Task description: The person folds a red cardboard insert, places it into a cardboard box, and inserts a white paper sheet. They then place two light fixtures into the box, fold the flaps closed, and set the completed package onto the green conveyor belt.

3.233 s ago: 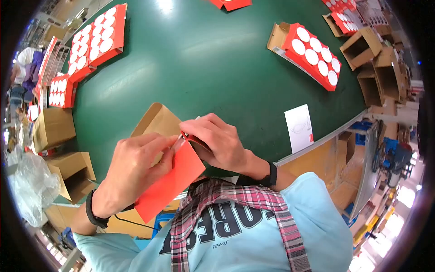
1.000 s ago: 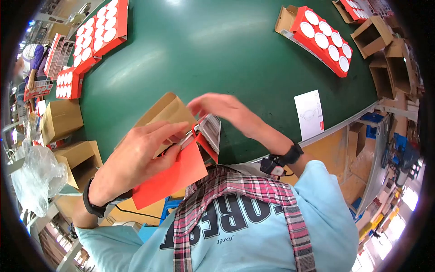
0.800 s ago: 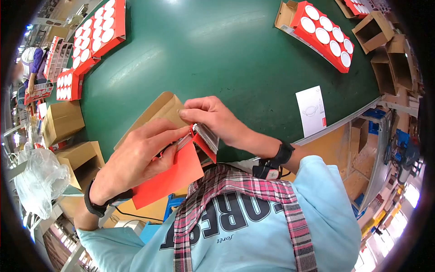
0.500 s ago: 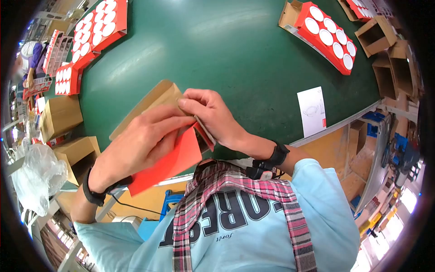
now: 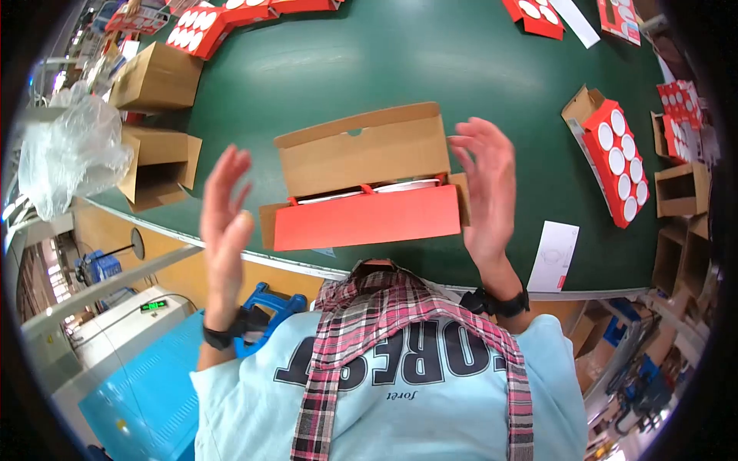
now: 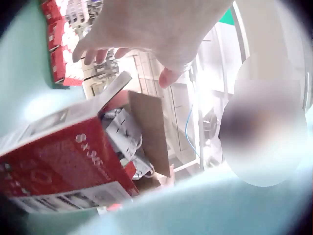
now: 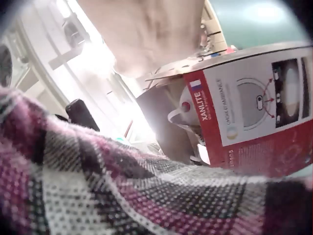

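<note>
An open carton [image 5: 365, 150] lies on the green table in front of the person, its brown lid raised at the far side. Inside it sits a red cardboard insert [image 5: 369, 220], with white round rims showing along its back edge. My left hand [image 5: 225, 219] is held off the carton's left end, fingers spread and nothing in them. Off the other end, my right hand [image 5: 490, 188] is raised, fingers extended and holding nothing. In the left wrist view, white parts with wires [image 6: 126, 134] show through the carton's open end. The right wrist view shows its printed side panel [image 7: 252, 105].
A white printed sheet [image 5: 553, 256] lies at the table's front edge on the right. Beyond it stands a red pack of white discs [image 5: 617, 161]. Brown boxes [image 5: 157, 77] and a clear plastic bag [image 5: 73, 154] are at the left.
The carton, earlier tilted and gripped by the left hand while the right worked at its end, now lies level on the table. Both hands have let go and moved apart to either side.
</note>
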`<state>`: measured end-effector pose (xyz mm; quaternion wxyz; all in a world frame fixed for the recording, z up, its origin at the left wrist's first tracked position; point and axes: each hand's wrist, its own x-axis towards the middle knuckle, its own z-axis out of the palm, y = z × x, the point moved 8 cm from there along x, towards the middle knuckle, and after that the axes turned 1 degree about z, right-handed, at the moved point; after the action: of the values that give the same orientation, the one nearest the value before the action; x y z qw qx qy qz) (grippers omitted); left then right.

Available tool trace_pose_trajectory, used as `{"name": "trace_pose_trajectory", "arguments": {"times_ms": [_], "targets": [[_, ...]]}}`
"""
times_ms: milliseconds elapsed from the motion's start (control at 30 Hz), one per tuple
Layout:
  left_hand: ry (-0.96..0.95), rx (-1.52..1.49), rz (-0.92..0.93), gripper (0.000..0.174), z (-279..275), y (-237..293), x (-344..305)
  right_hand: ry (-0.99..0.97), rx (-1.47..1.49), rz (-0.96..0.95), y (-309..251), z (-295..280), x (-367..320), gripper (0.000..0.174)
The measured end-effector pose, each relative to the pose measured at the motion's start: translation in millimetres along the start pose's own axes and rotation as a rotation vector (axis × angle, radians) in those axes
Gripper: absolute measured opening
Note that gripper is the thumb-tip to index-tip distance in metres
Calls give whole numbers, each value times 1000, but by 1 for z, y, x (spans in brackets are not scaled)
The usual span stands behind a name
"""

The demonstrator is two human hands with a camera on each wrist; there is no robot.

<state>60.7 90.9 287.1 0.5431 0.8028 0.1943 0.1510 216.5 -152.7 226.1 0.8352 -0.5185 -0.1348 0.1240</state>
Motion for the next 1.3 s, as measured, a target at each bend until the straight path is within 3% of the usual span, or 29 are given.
{"name": "trace_pose_trajectory", "arguments": {"times_ms": [67, 200, 233, 367, 467, 500, 600, 667, 733, 833, 867, 933, 1100, 1200, 1300], "targets": [[17, -214, -109, 72, 22, -27, -19, -42, -227, -245, -24, 9, -10, 39], [69, -628, -232, 60, 58, -41, -27, -389, -476, -172, -11, 31, -10, 27], [118, -637, -264, 55, 58, -35, -25, -307, -389, -102, -10, 31, -6, 21], [37, -528, -259, 49, 54, -26, -17, -367, -406, -131, -17, 33, -6, 19], [-51, -391, -269, 50, 51, -34, -18, -307, -637, -91, -27, 33, -10, 18], [-75, -371, -220, 53, 50, -34, -16, -335, -766, -116, -29, 32, -9, 16], [-160, -179, -304, 55, 43, -42, -14, -380, -1133, -259, -38, 30, -9, 13], [-32, 51, -73, 57, 35, -20, -12, -369, -1355, -447, -45, 38, -16, 13], [116, 429, 201, 57, 29, 4, -14, -376, -1355, -554, -65, 53, -30, 16], [261, 645, 629, 52, 38, 51, -45, -525, -1300, -612, -65, 65, -51, 22], [163, 674, 652, 49, 50, 53, -51, -597, -1272, -606, -58, 66, -59, 24], [-22, 728, 700, 44, 74, 54, -62, -552, -1302, -680, -49, 61, -56, 21], [98, 609, 798, 40, 75, 42, -78, -453, -1298, -764, -49, 58, -52, 13], [51, 713, 648, 43, 86, 28, -75, -445, -1292, -781, -50, 60, -49, 10], [120, 765, 537, 47, 89, 28, -71, -434, -1281, -827, -53, 63, -43, 9]]}}
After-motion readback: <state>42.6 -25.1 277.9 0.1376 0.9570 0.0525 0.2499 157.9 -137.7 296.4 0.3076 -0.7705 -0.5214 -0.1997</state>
